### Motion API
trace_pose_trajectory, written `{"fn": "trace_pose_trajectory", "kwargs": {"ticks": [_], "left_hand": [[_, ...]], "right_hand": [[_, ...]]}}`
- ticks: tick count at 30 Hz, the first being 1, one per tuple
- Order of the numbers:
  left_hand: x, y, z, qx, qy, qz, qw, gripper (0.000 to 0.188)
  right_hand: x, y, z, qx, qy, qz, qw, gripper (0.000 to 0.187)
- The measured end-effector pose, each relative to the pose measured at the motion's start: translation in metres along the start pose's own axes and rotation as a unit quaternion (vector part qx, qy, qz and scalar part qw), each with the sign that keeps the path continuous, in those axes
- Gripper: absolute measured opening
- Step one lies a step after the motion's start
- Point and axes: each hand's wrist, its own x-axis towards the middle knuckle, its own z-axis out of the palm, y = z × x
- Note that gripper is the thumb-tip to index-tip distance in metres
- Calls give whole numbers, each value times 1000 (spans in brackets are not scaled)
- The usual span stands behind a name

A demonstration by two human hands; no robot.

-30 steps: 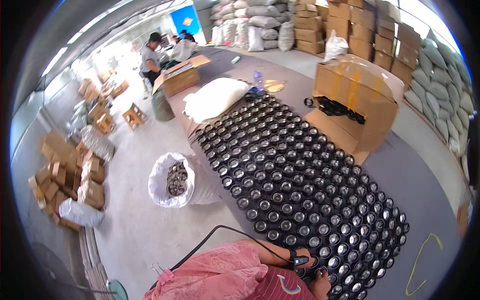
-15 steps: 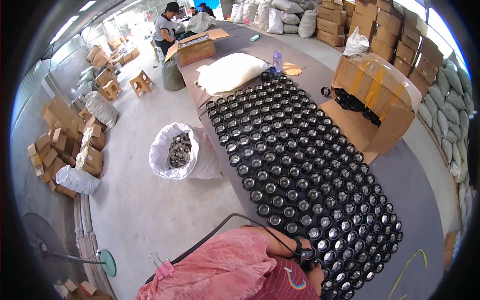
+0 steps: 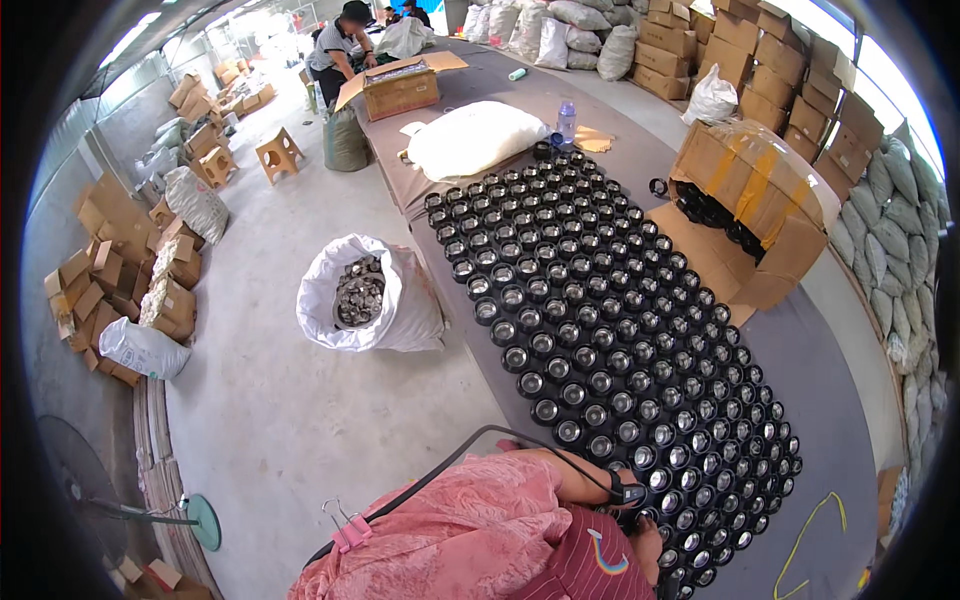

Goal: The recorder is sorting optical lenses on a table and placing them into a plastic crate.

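Along the table's (image 3: 838, 380) near edge, the left hand (image 3: 624, 476), with a black wristband (image 3: 632, 494), and the right hand (image 3: 648, 545) are close together at the black caps (image 3: 600, 382); whether either is spread or pinching one, I cannot tell. The caps, their centres silvery, lie in close rows from the hands to a white bag (image 3: 478, 140) and a bottle (image 3: 567, 122). Right of them lies an open carton (image 3: 745, 180) with black pieces inside; left, on the floor (image 3: 290, 430), an open sack (image 3: 418, 310) holds metal parts (image 3: 360, 297).
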Motion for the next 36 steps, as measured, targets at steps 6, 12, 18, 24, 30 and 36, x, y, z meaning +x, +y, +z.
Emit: {"fn": "trace_pose_trajectory", "kwargs": {"ticks": [6, 12, 18, 24, 30, 36], "left_hand": [[13, -58, 30, -294, 88, 149, 940, 20], [-54, -1, -75, 67, 118, 131, 982, 9], [-64, 17, -42, 35, 59, 196, 978, 13], [-69, 11, -10, 164, 35, 181, 969, 11], [-67, 8, -7, 184, 13, 150, 971, 16], [-57, -5, 13, 151, -80, 79, 982, 19]], "right_hand": [[-14, -19, -27, 108, 149, -56, 981, 38], [-72, -30, -19, 132, 215, 37, 967, 44], [-101, -61, 3, 94, 169, 58, 979, 46], [-80, -74, 18, 54, 98, 76, 991, 55], [-66, -77, 19, 52, 48, 96, 993, 54], [-57, -83, 15, 71, 13, 133, 988, 53]]}}
